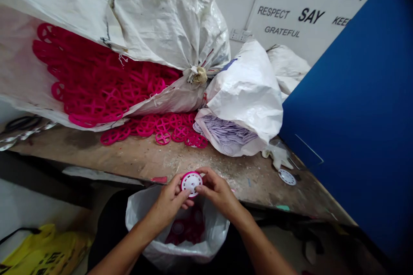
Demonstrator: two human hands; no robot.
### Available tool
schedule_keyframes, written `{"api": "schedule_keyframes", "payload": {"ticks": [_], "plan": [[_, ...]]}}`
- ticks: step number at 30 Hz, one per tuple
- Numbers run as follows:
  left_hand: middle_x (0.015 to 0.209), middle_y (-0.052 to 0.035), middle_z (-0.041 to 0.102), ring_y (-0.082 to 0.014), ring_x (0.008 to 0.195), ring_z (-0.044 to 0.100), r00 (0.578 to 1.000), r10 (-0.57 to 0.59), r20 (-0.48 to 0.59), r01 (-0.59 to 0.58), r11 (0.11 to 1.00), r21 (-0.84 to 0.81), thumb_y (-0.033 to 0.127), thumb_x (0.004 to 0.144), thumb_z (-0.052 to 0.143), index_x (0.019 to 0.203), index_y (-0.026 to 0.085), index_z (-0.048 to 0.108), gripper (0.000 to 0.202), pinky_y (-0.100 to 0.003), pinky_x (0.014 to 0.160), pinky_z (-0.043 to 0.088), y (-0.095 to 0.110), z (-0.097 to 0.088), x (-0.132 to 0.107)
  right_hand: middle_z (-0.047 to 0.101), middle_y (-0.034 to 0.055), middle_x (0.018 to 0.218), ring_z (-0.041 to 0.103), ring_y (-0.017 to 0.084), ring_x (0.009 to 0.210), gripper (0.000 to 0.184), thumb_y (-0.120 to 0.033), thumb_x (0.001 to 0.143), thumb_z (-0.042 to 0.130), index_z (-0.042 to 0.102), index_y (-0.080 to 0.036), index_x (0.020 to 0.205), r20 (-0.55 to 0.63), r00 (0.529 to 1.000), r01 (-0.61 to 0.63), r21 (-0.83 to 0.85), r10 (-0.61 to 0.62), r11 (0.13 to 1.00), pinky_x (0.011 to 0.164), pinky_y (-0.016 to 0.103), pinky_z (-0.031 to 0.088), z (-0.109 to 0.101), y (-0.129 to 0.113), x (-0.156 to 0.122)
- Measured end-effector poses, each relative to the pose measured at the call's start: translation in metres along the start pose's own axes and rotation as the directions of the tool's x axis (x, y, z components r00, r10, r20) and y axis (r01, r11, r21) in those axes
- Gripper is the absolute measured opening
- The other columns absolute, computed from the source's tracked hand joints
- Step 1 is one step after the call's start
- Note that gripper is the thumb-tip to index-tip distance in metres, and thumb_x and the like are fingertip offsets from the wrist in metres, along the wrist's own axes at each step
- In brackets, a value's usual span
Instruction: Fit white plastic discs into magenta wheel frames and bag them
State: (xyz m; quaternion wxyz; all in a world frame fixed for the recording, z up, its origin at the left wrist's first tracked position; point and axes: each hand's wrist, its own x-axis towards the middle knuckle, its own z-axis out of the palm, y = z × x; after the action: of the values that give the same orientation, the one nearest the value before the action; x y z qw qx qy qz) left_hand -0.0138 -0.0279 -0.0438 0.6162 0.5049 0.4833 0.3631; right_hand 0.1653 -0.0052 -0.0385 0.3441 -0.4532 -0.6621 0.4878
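Observation:
Between them, my left hand (pixel 174 193) and my right hand (pixel 217 187) hold a white slotted plastic disc (pixel 191 181) that sits in a pink ring. Fingers of both hands close on its rim, and my thumbs rest on its white face. Right below is an open white sack (pixel 142 215) between my legs, with pink and white pieces (pixel 189 227) in its shadowed inside. On the bench beyond my hands lie loose pink spoked wheels (pixel 163 131), spilling from a large torn sack (pixel 167 17) full of them.
A smaller white sack (pixel 248 90) holds many thin white discs (pixel 226 131). At the right of the wooden bench (pixel 135 159) lie a single white disc (pixel 287 177) and a crumpled glove-like item (pixel 278 154). A blue panel (pixel 355 107) borders the right side; a yellow bag (pixel 48 249) lies lower left.

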Motion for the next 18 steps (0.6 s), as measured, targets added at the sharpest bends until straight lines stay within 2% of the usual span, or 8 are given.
{"api": "schedule_keyframes", "payload": {"ticks": [2, 4, 6, 8, 9, 11, 13, 18], "plan": [[0.078, -0.0038, 0.070, -0.0168, 0.057, 0.066, 0.994, -0.034, 0.109, 0.020, 0.992, 0.123, 0.035, 0.076, 0.059, 0.116, 0.019, 0.055, 0.043, -0.023, 0.048, 0.047, 0.004, -0.007, -0.002, 0.067, 0.0012, 0.086, 0.062, 0.017, 0.076, 0.030, -0.032, 0.080, 0.061, 0.060, -0.023, 0.108, 0.007, 1.000, 0.012, -0.142, -0.011, 0.990, 0.067, 0.027, 0.046, -0.021, 0.000, 0.007], [0.082, -0.0038, 0.071, -0.0169, 0.060, 0.065, 0.992, 0.018, 0.123, -0.054, 0.954, 0.295, 0.034, 0.076, 0.060, 0.111, 0.021, 0.060, 0.038, -0.025, 0.053, 0.047, 0.011, -0.020, 0.001, 0.069, 0.0037, 0.090, 0.063, 0.020, 0.081, 0.022, -0.034, 0.082, 0.057, 0.065, -0.021, 0.098, -0.134, 0.990, -0.003, -0.370, -0.050, 0.929, 0.072, 0.029, 0.047, -0.052, 0.001, 0.020], [0.086, -0.0031, 0.072, -0.0174, 0.068, 0.066, 0.981, 0.193, 0.002, -0.164, 0.827, 0.539, 0.032, 0.078, 0.059, 0.104, 0.022, 0.064, 0.028, -0.026, 0.063, 0.049, 0.017, -0.040, 0.013, 0.069, 0.0063, 0.095, 0.063, 0.023, 0.087, 0.023, -0.036, 0.086, 0.051, 0.066, -0.022, 0.097, -0.331, 0.938, -0.134, -0.620, -0.103, 0.773, 0.077, 0.031, 0.045, -0.084, 0.005, 0.037], [0.088, -0.0029, 0.071, -0.0180, 0.078, 0.065, 0.906, 0.401, -0.134, -0.162, 0.621, 0.767, 0.028, 0.083, 0.053, 0.098, 0.022, 0.066, 0.020, -0.028, 0.072, 0.048, 0.022, -0.063, 0.032, 0.069, 0.0109, 0.100, 0.062, 0.027, 0.093, 0.027, -0.036, 0.088, 0.048, 0.067, -0.020, 0.099, -0.378, 0.922, -0.236, -0.720, -0.083, 0.653, 0.078, 0.034, 0.043, -0.109, 0.012, 0.053], [0.092, -0.0042, 0.070, -0.0194, 0.084, 0.064, 0.873, 0.454, -0.178, -0.129, 0.567, 0.813, 0.025, 0.084, 0.050, 0.095, 0.021, 0.066, 0.020, -0.030, 0.076, 0.047, 0.024, -0.075, 0.044, 0.069, 0.0124, 0.101, 0.062, 0.029, 0.094, 0.027, -0.035, 0.087, 0.049, 0.068, -0.020, 0.099, -0.374, 0.926, -0.271, -0.758, -0.054, 0.593, 0.077, 0.035, 0.043, -0.118, 0.015, 0.060], [0.098, -0.0062, 0.066, -0.0208, 0.093, 0.060, 0.826, 0.515, -0.227, -0.084, 0.511, 0.855, 0.022, 0.086, 0.046, 0.095, 0.021, 0.065, 0.022, -0.032, 0.083, 0.045, 0.026, -0.096, 0.068, 0.069, 0.0133, 0.099, 0.062, 0.031, 0.094, 0.025, -0.033, 0.084, 0.055, 0.068, -0.019, 0.101, -0.346, 0.938, -0.305, -0.809, 0.013, 0.502, 0.075, 0.036, 0.042, -0.128, 0.023, 0.071], [0.100, -0.0070, 0.063, -0.0217, 0.096, 0.057, 0.809, 0.541, -0.231, -0.064, 0.472, 0.879, 0.020, 0.085, 0.047, 0.095, 0.020, 0.066, 0.021, -0.034, 0.087, 0.043, 0.027, -0.112, 0.089, 0.070, 0.0110, 0.097, 0.062, 0.030, 0.092, 0.030, -0.030, 0.076, 0.064, 0.067, -0.022, 0.105, -0.324, 0.944, -0.311, -0.824, 0.056, 0.473, 0.073, 0.035, 0.043, -0.130, 0.030, 0.079], [0.099, -0.0074, 0.060, -0.0245, 0.098, 0.052, 0.824, 0.546, -0.152, -0.072, 0.367, 0.927, 0.019, 0.079, 0.057, 0.083, 0.022, 0.069, 0.014, -0.037, 0.088, 0.041, 0.024, -0.125, 0.111, 0.068, 0.0093, 0.105, 0.061, 0.027, 0.096, 0.045, -0.022, 0.068, 0.070, 0.063, -0.024, 0.112, -0.301, 0.945, -0.327, -0.839, 0.130, 0.436, 0.077, 0.033, 0.044, -0.130, 0.036, 0.092]]}}
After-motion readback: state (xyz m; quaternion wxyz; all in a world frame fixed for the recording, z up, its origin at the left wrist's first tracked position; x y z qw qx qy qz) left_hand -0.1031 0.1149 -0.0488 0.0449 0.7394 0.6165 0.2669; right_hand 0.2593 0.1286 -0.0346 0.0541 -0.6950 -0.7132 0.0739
